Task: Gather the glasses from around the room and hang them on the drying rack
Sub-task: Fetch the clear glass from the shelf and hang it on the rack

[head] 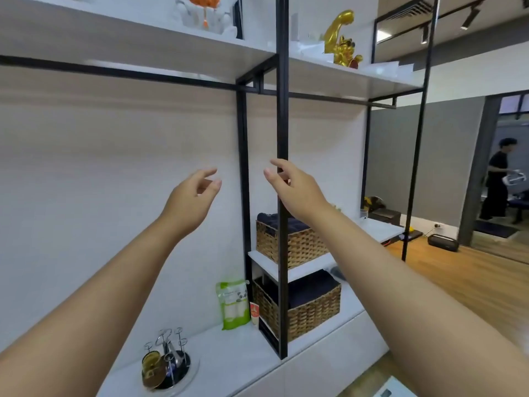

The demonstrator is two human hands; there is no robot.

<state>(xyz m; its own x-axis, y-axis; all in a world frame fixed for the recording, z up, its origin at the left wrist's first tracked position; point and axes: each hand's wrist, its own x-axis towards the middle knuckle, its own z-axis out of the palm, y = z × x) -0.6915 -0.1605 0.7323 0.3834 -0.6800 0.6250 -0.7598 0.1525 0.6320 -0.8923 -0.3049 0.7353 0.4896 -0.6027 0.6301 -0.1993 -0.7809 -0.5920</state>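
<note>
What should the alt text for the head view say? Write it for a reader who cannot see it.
Both hands are raised and empty, left hand and right hand, in front of a black-framed shelf unit. Low on the white counter stands a drying rack with one amber glass on it, beside wicker baskets.

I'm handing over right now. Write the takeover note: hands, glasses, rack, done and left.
Left hand: raised, open, empty.
Right hand: raised, open, empty, in front of the black shelf post.
Rack: on the white counter, lower left; one amber glass already hangs on it, other pegs look free.
Another glass seems to stand on the far counter, right of the upper basket; too small to be sure.
Left: fetch remaining glasses and hang them.
</note>
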